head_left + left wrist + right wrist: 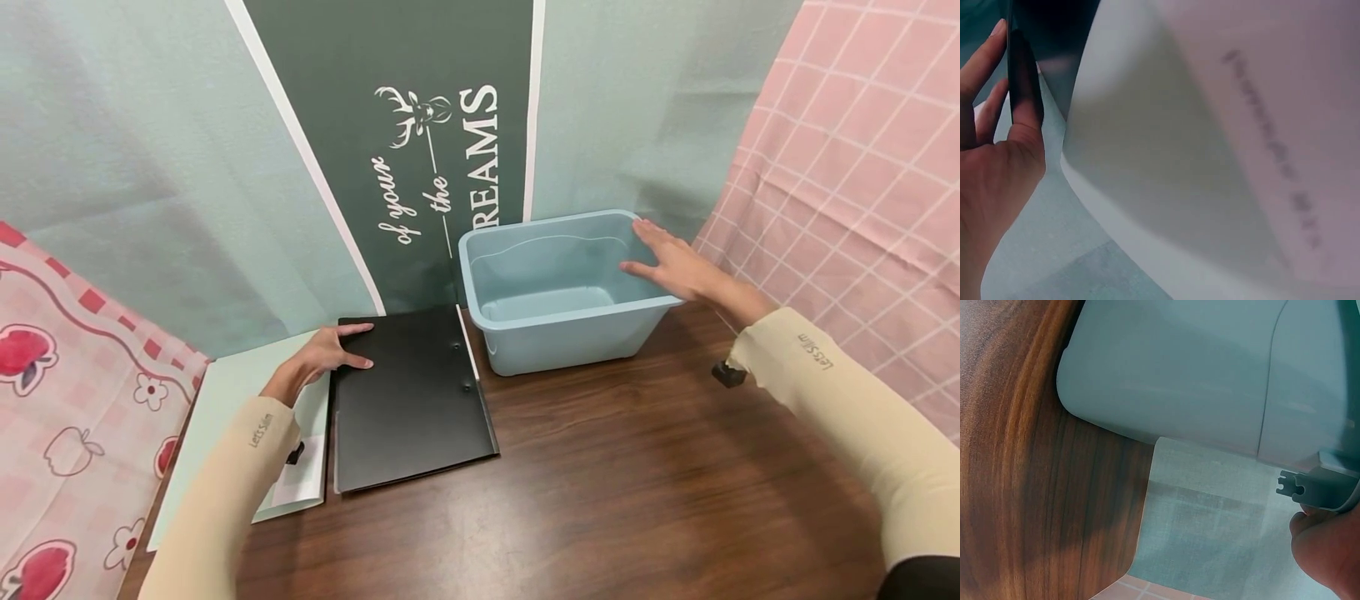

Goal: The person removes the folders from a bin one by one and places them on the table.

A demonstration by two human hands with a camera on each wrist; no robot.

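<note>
A black file folder lies flat on the table, two small rivets near its right edge. My left hand pinches its upper left edge; in the left wrist view the thumb and fingers stand on either side of the dark edge. Beneath the left forearm lies a pale green folder with a whitish printed label. To the right stands a light blue plastic bin, its inside bare. My right hand holds the bin's right rim, thumb inside; the right wrist view shows part of that hand under the rim.
The brown wooden table stretches in front of the bin and folders. A green printed cloth hangs behind, a pink checked cloth at the right and a fruit-patterned cloth at the left.
</note>
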